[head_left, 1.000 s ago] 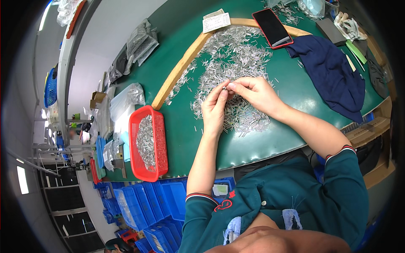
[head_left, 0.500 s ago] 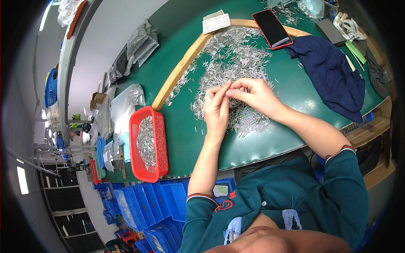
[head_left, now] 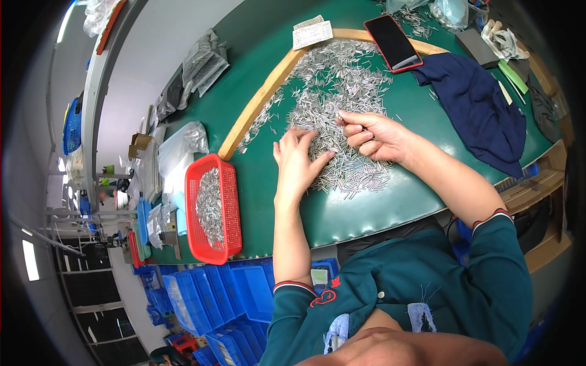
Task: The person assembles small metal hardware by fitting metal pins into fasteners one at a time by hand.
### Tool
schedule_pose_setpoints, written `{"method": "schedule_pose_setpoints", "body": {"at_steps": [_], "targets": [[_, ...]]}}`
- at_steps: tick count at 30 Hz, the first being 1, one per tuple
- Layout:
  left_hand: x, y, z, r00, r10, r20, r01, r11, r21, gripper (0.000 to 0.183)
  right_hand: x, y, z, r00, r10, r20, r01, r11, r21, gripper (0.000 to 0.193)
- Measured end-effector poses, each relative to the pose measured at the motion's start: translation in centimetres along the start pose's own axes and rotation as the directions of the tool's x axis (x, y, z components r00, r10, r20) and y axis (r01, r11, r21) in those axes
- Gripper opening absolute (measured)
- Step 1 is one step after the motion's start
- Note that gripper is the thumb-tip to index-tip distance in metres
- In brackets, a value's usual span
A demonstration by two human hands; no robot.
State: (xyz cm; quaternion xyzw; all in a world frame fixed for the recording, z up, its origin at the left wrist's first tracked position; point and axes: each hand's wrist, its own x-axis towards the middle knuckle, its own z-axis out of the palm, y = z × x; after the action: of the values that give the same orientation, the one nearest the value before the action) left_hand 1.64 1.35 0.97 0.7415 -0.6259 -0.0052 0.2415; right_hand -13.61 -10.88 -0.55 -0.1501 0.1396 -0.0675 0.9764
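Observation:
A broad heap of small, thin silvery metal pins [head_left: 329, 79] lies loose on the green tabletop [head_left: 329, 222]. Over the left side of the heap, my left hand [head_left: 296, 163] is open, thumb apart from the fingers, the fingertips down at the pins. My right hand [head_left: 379, 139] is above the right part of the heap, thumb and forefinger pinched together and the other fingers curled in. Whatever sits in that pinch is too small to make out. To the left stands a red plastic basket [head_left: 233, 210] partly filled with similar pins.
A wooden strip frame [head_left: 255, 105] borders the heap, with paper slips [head_left: 312, 35] and a red-edged phone [head_left: 395, 46] on it. A dark blue cloth [head_left: 479, 113] lies at right. Plastic bags [head_left: 204, 64] lie at the far left; blue bins [head_left: 253, 293] stand below the table edge.
My hands were together over the heap, fingertips touching. Now they are apart: the left has moved left and opened downward, while the right keeps its pinch slightly to the right.

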Motion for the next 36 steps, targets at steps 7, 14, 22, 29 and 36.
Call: {"method": "schedule_pose_setpoints", "body": {"at_steps": [7,14,22,29,36], "targets": [[0.3,-0.4,0.8,1.0,0.019,0.013,-0.021,0.996,0.09,0.01,-0.1,0.0,0.2,1.0,0.007,0.001,-0.007,1.0,-0.007,0.019],[0.8,0.2,0.5,0.962,-0.254,0.1,0.229,0.549,-0.804,0.008,-0.3,-0.2,-0.1,0.993,-0.046,0.109,0.041,0.998,0.043,0.018],[0.6,1.3,0.5,0.977,-0.2,0.079,0.152,0.379,-0.913,0.013,-0.6,1.1,1.4,0.983,-0.162,-0.09,0.101,0.875,-0.474,0.019],[0.5,1.2,1.6,0.977,-0.064,-0.205,-0.067,0.816,-0.574,0.014,-0.4,1.7,1.5,0.943,-0.311,-0.121,0.193,0.803,-0.564,0.019],[0.5,1.8,1.7,0.975,-0.122,-0.184,-0.005,0.821,-0.57,0.019,-0.4,1.8,1.6,0.934,-0.338,-0.119,0.202,0.77,-0.605,0.019]]}}
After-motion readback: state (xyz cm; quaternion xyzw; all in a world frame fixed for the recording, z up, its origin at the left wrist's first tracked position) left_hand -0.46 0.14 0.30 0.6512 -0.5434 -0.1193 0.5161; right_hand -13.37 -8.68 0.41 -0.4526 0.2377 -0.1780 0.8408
